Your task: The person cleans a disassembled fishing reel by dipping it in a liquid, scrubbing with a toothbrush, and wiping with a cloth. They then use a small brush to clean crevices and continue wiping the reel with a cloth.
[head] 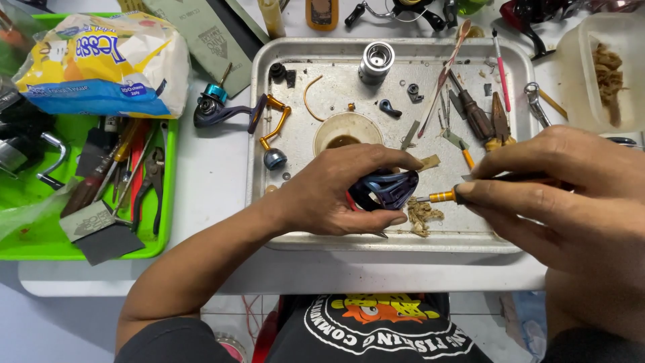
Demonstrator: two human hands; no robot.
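The grip of the left hand [329, 195] was closed around a dark blue, glossy reel part [386, 188], thumb below and fingers curled over the top, holding it just above the near edge of a metal tray [269, 101]. The grip of the right hand [564, 181] was pinched narrowly on a thin tool [443, 196] with a gold-coloured collar, whose tip met the right side of the reel part. Just below that meeting point a tuft of tan fibres [423, 215] lay on the tray. Behind the left hand stood a small cream cup [346, 131] with brown liquid in it, and farther back a silver cylindrical spool [376, 62] stood upright. A crank handle [235, 111] with orange and blue fittings lay across the tray's left rim, partly on the white tabletop [208, 181]. Screwdrivers [474, 114] and other small tools lay along the tray's right side. To the left, a green tray [40, 245] held pliers [153, 185], more hand tools and a yellow and blue packet [101, 60]. At far right stood a clear plastic container [598, 67] with tan fibres inside.
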